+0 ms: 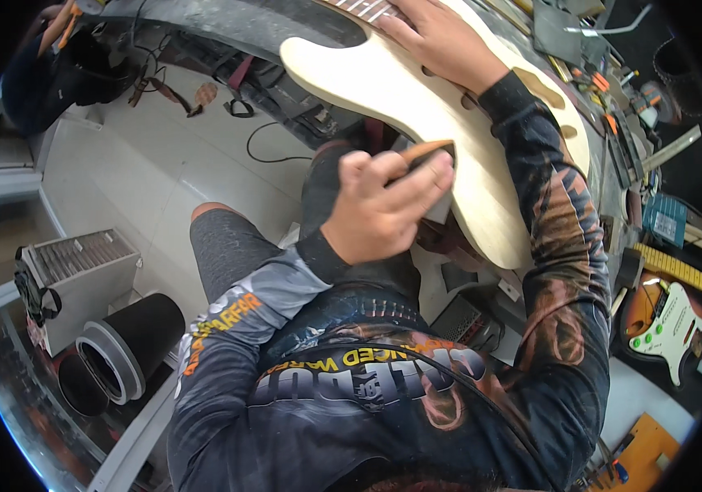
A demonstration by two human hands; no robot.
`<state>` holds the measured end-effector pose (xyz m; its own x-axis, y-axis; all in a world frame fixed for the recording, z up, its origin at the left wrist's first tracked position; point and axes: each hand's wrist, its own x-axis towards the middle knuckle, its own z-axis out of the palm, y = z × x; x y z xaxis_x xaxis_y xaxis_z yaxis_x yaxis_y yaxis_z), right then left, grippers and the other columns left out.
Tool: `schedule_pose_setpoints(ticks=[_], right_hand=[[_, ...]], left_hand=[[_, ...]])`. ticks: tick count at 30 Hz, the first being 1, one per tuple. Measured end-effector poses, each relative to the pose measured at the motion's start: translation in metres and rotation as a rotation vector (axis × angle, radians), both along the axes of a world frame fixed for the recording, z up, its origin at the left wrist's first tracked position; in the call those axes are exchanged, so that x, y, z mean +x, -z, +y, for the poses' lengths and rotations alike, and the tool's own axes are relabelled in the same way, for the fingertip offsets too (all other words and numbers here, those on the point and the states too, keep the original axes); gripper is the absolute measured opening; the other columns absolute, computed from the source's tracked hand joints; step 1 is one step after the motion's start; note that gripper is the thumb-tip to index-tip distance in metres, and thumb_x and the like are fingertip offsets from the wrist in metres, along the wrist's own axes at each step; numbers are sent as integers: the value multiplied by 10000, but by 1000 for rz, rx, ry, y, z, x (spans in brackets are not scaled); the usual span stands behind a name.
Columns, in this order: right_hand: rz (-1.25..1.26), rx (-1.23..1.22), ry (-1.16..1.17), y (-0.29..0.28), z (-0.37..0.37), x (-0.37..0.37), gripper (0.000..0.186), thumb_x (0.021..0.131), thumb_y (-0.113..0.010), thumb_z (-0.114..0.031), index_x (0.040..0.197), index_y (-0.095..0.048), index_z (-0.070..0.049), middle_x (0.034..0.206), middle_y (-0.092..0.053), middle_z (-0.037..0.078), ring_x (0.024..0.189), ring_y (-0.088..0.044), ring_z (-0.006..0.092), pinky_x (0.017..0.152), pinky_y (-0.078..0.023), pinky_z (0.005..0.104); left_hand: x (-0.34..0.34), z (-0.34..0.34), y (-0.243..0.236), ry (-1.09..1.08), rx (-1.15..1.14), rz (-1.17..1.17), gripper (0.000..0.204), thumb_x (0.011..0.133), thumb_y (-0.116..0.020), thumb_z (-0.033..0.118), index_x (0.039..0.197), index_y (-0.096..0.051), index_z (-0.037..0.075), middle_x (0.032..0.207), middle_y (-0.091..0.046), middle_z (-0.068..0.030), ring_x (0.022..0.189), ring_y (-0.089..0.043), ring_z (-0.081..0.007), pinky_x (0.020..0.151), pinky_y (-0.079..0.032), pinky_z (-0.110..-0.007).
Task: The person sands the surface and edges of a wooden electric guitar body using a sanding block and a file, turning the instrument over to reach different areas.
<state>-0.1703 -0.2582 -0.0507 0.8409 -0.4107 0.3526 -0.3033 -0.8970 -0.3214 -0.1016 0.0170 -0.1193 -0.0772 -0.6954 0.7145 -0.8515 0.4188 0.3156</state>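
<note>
A pale, unfinished wooden electric guitar (485, 160) lies slantwise in front of me. Its neck runs out past the upper edge of the view, and routed cavities show near my right sleeve. My left hand (388, 201) is closed around a small sanding block (428, 150) with a brown side and a dark face, held at the near edge of the body; my fingers cover part of it. My right hand (449, 45) grips the guitar where neck and body meet, thumb lying beside the strip of frets. Some of its fingertips are cut off by the frame.
A grey workbench (203, 29) runs along the far side. Clamps and hand tools (613, 123) crowd its right part. Another guitar (664, 324), with a white pickguard, lies at the right. On the left are a black bin (142, 336) and a box of sheets (80, 262). Another person's arm (56, 33) shows far left.
</note>
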Motion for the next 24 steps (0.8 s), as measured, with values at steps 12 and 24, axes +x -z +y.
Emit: schedule_pose_setpoints(ticks=[12,24], right_hand=[[62,-105,89,12,-5,6,583,1181,-538,-484,1515,-668,-24,1401,-757,234,1326,-684,418,1220,-479,488],[62,-45,79,7,-5,4,573,1189,-534,-444,1524,-641,8,1430,-749,246,1372,-679,421,1361,-358,538]], left_hand=[[34,-11,17,-190,-42,-88,724,787,-695,45,1480,-810,220,1586,-721,70,1280,-574,-204,1104,-358,-466],[33,-17,32,-138,-74,-57,806,706,-847,263,1506,-777,333,1666,-649,122,1247,-540,-201,1068,-336,-479]])
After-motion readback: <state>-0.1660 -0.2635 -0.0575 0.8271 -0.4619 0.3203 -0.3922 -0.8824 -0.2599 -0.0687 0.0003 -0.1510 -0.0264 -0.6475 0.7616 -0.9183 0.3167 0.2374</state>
